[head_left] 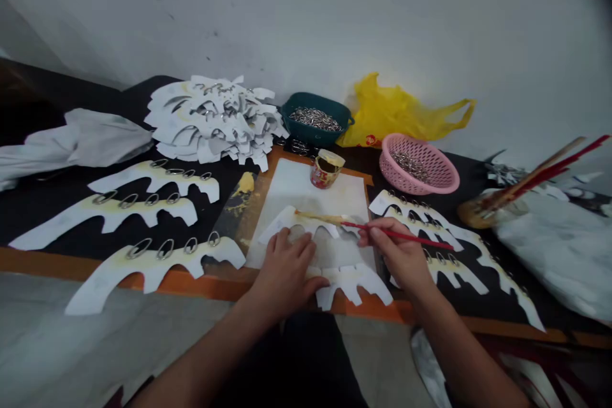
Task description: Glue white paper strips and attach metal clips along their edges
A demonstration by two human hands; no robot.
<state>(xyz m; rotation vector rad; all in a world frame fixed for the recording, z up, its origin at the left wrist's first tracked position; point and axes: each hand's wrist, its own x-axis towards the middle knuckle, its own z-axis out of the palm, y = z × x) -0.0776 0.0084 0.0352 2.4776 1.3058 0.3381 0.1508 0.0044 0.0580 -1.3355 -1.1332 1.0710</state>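
Two bare hands work over a pale sheet (282,188) on the black counter (43,204). The left hand (287,264) lies palm down, fingers loosely spread and thumb out, gripping nothing; its fingertips rest at the lower edge of a white, scalloped flat cutout (276,223), probably to keep it from sliding. The right hand (394,248) is closed in a pinch around a thin stick with a red handle and yellowish end (411,238), whose far end lies across that cutout. Held well back, the stick likely leaves the work in view.

A second white scalloped cutout (354,282) lies nearer the counter's front edge, by the left thumb. Others bearing metal loops are spread out on the left (157,261) and right (463,229), perhaps so that their yellowed edges stay apart. A small red-and-yellow open can (326,172), a dark teal plastic basin of metal pieces (310,132) and a pink perforated basket (425,186) stand beyond the hands, seemingly within reach yet out of the way.

The left hand and the stick hide parts of the first cutout, so whether the tip touches it is unclear. The can's contents are hard to make out, and the white bundle (549,248) is cut off at the right.
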